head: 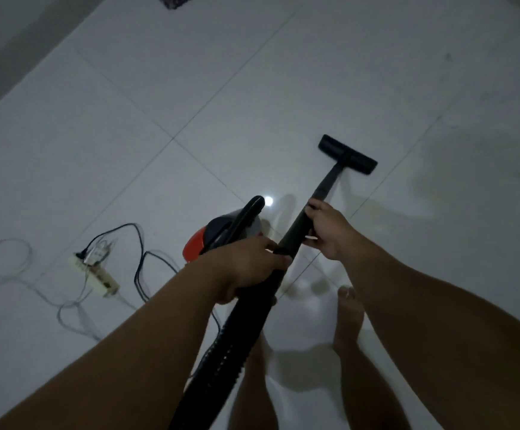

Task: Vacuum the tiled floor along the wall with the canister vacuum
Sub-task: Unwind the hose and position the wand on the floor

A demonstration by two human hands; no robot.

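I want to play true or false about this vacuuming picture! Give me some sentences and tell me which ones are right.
1. Both hands hold the vacuum's black tube. True: the left hand grips near the hose end and the right hand grips further down the tube.
2. The floor brush is lifted in the air. False: it rests flat on the tiled floor.
3. The vacuum's body is blue. False: it is red-orange and dark.
4. A power strip lies on the floor to the left, with cords around it. True.
5. The person wears shoes. False: a bare foot shows.
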